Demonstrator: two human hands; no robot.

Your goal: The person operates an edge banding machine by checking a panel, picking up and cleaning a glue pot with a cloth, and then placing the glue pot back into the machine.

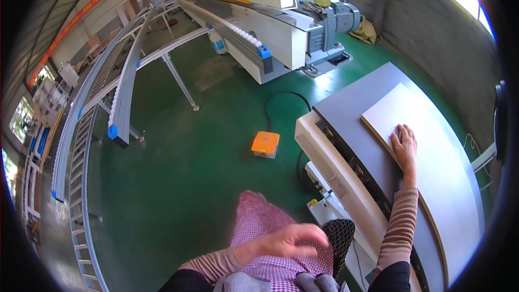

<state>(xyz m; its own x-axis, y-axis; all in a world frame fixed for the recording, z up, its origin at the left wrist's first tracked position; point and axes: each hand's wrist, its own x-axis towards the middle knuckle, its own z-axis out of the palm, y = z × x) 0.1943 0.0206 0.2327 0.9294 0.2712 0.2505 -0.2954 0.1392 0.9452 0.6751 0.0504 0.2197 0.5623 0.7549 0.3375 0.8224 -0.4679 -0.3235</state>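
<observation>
A pale flat board (427, 151) with a brown edge lies on the dark grey machine table (351, 103) at my right. My right hand (404, 146) rests on top of it near the left edge, palm down, fingers stretched out and slightly apart. In front of my body, above a pink checked apron (259, 219), hangs my left hand (292, 240). Its fingers are bent loosely, the thumb stands apart, and nothing shows in it. Grey gloves or grey cloth pieces (243, 282) show at the lower edge, near my waist.
An orange foot pedal (265, 144) with a black cable sits on the green floor. Metal roller rails (127, 94) on legs run along the left. A large white machine (270, 38) with a grey motor (343, 17) stands ahead, and a grey wall (443, 38) rises at right.
</observation>
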